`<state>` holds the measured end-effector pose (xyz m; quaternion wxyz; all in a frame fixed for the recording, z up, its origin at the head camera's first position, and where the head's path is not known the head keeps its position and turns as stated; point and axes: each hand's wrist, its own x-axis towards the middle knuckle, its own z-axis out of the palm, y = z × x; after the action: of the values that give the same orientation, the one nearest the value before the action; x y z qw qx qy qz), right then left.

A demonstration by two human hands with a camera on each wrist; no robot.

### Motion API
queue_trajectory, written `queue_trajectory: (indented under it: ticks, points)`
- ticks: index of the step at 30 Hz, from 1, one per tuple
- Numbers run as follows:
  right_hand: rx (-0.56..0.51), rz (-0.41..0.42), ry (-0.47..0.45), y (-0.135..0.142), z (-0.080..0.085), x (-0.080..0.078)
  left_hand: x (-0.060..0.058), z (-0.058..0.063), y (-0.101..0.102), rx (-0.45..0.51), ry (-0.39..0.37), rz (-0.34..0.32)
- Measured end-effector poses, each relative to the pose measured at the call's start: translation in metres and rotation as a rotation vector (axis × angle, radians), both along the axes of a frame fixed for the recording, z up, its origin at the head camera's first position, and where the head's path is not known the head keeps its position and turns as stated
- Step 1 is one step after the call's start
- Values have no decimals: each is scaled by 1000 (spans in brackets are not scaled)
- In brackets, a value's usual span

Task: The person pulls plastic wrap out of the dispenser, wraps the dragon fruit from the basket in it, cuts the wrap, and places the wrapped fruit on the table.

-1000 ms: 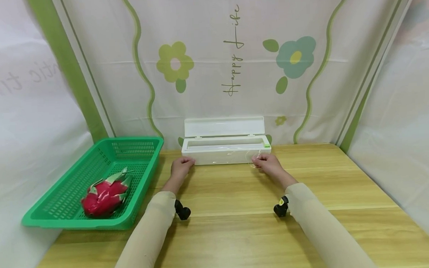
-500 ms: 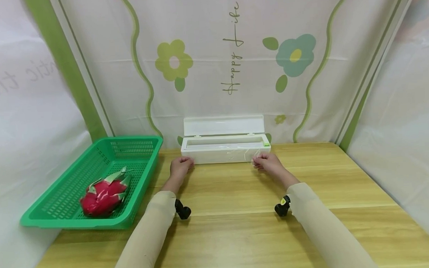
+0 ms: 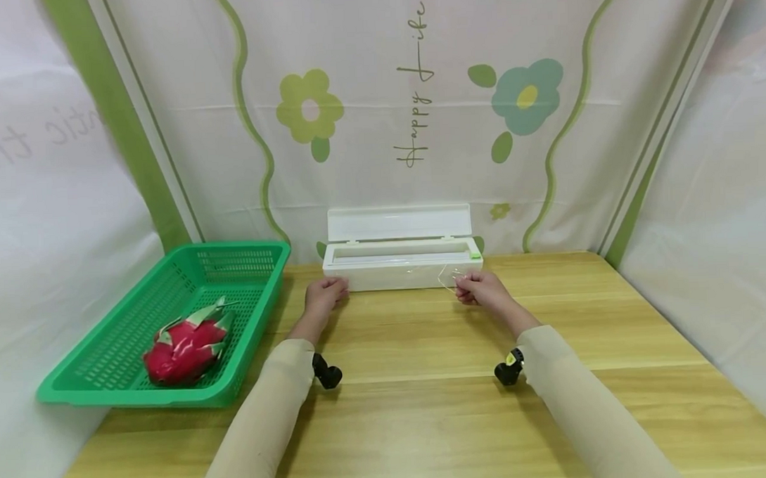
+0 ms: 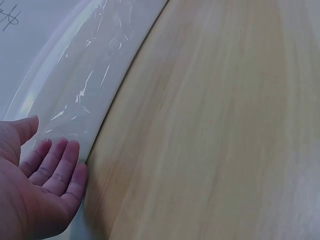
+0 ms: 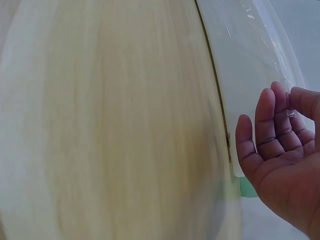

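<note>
A white cling film dispenser box (image 3: 384, 277) stands at the back of the table, its lid (image 3: 398, 223) raised. Clear cling film (image 4: 85, 92) hangs over the box's front, showing as glossy creases. At the front right corner, my right hand (image 3: 483, 292) pinches the film's edge between thumb and index finger, the other fingers loosely bent. My left hand (image 3: 324, 295) is at the front left corner. In the left wrist view its fingers (image 4: 62, 167) are gently bent against the box front, with the thumb apart from them. A small green piece (image 3: 475, 255) sits on the box's right end.
A green plastic basket (image 3: 273, 285) stands on the left of the wooden table (image 3: 415, 421), with a red dragon fruit (image 3: 183, 350) inside. A printed curtain (image 3: 367, 148) hangs close behind the box, and white curtains enclose both sides.
My right hand has shifted slightly right, and the film's loose edge now spreads out to the left of its fingers. The left hand has hardly moved; box and basket stay put.
</note>
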<state>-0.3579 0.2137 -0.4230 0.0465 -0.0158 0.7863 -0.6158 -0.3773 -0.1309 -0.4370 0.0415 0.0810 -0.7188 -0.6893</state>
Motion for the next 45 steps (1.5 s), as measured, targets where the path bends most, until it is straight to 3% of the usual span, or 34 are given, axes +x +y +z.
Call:
queue_trajectory:
  ticks: [11, 21, 27, 45]
  points:
    - [-32, 2, -15, -3, -3, 1, 1, 0, 3, 39, -11, -2]
    - [-21, -7, -8, 1, 0, 3, 4, 4, 0, 85, -26, -74]
    - [-40, -9, -18, 3, 3, 5, 6, 7, -1, 115, -20, -78]
    - [-39, 7, 2, 19, 6, 12, 15, 14, -7, 119, 7, -125]
